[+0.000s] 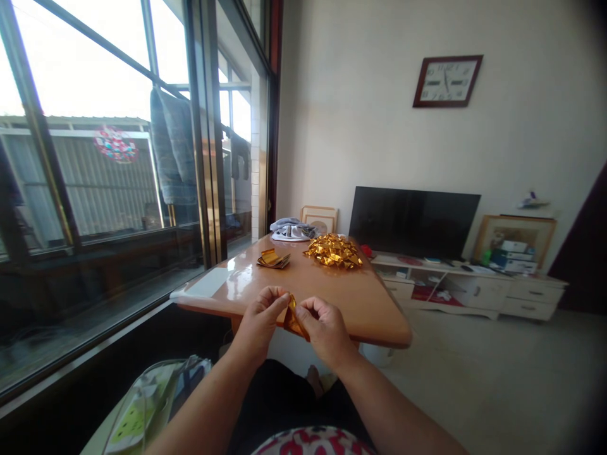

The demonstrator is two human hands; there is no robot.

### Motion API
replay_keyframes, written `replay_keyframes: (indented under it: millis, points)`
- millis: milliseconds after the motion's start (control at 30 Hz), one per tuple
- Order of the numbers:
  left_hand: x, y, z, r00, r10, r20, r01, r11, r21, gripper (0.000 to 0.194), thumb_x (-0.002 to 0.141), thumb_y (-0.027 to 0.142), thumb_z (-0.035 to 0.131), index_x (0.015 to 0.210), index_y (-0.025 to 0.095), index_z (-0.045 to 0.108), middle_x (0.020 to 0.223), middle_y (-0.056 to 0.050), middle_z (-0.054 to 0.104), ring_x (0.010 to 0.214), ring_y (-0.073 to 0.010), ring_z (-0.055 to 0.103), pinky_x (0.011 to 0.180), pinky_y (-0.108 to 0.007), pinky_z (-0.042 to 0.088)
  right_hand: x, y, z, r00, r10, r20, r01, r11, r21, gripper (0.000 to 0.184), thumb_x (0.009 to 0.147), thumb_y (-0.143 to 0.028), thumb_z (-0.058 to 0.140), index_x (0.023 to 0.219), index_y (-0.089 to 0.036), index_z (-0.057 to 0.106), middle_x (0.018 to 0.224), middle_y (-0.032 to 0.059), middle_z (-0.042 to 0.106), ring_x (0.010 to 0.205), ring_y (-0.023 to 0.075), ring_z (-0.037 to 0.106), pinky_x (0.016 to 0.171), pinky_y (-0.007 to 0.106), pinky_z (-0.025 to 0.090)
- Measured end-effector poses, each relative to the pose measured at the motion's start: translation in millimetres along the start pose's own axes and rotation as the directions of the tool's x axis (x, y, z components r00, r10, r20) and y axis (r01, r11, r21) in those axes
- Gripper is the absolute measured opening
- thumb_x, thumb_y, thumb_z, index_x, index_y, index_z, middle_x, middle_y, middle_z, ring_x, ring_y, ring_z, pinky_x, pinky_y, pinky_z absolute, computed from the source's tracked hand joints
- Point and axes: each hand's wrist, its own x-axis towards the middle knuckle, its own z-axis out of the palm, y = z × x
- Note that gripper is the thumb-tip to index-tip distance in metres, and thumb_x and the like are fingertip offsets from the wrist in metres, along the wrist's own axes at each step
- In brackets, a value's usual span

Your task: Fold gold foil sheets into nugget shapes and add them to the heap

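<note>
Between my two hands, just over the near edge of the wooden table [374, 309], is a partly folded piece of gold foil paper [294, 321]. My left hand [266, 313] pinches its upper left side with thumb and finger. On the other side, my right hand [323, 325] grips it with the fingertips. Farther back on the table lies a small stack of gold foil paper sheets [274, 258], the top one curling up. To the right of that stack sits a heap of folded gold foil pieces [333, 251].
Folded clothes [293, 229] lie at the table's far end. Beyond stand a television [415, 221] and a low white cabinet [484, 294]. A window [118, 189] runs along the left. Below left, a bag [137, 404] rests beside my legs.
</note>
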Motion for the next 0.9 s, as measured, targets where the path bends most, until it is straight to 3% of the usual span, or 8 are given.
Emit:
replay_keyframes:
  millis: [133,367,667,900]
  points:
    - [2,-1,-5.7,0.999,0.021,-0.035,-0.018,0.996,0.089,0.022,0.088,0.041,0.068,0.093,0.019,0.071,0.081,0.0,0.062,0.076,-0.0126,0.053,0.069,-0.022,0.04,1,4,-1,0.996,0.081,0.033,-0.086,0.982,0.166,0.03,0.087,-0.046,0.068,0.083,-0.017,0.066,0.066,-0.0029,0.055,0.059,0.0114,0.044,0.054,0.024,0.036]
    - [-5,-2,-5.4,0.974,-0.078,0.212,0.096,0.992,-0.077,0.022,0.085,0.037,0.074,0.092,0.018,0.067,0.08,-0.002,0.066,0.072,-0.0138,0.059,0.069,-0.025,0.045,0,4,-1,0.989,0.126,0.072,-0.143,0.938,0.315,0.033,0.083,-0.047,0.074,0.081,-0.016,0.065,0.069,-0.0021,0.056,0.063,0.0116,0.045,0.059,0.025,0.037]
    - [-2,-5,-11.1,0.977,-0.069,0.204,0.094,0.989,-0.116,0.018,0.083,0.03,0.077,0.085,0.017,0.065,0.076,-0.002,0.066,0.07,-0.0139,0.06,0.067,-0.026,0.046,-1,1,-4,0.978,0.138,0.157,-0.188,0.906,0.378,0.03,0.082,-0.044,0.076,0.083,-0.016,0.067,0.071,-0.0019,0.057,0.065,0.0114,0.046,0.064,0.026,0.037]
    - [-2,-5,-8.8,0.979,-0.082,0.189,0.099,0.992,-0.081,0.025,0.086,0.036,0.073,0.074,0.016,0.062,0.067,0.001,0.059,0.062,-0.0112,0.052,0.061,-0.024,0.041,-2,1,-6,0.973,0.133,0.188,-0.196,0.906,0.376,0.026,0.082,-0.04,0.075,0.08,-0.016,0.065,0.071,-0.0013,0.058,0.066,0.0118,0.047,0.064,0.027,0.038]
